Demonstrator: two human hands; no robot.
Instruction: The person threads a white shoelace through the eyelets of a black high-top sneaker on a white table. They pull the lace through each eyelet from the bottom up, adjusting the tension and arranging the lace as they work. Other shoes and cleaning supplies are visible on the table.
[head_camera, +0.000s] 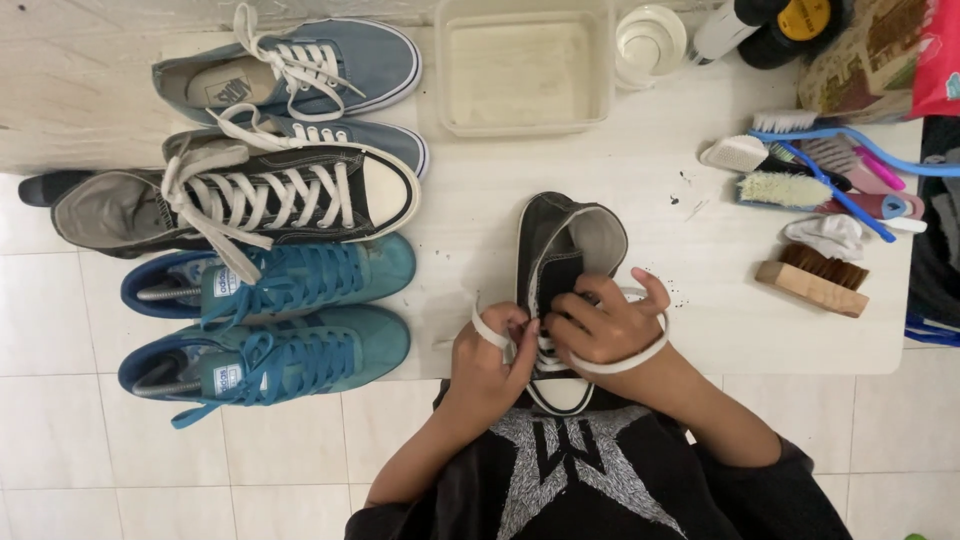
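Note:
A black high-top canvas shoe lies on the white table, toe pointing toward me, its grey lining open at the far end. My left hand pinches a flat white shoelace at the shoe's left side. My right hand rests on the shoe's tongue and eyelets, fingers curled over the lacing. The same white lace loops around the outside of my right hand and wrist.
Left on the table stand two blue-grey sneakers, a black high-top with white laces and two teal sneakers. A clear plastic tub and cup sit at the back. Brushes lie at right.

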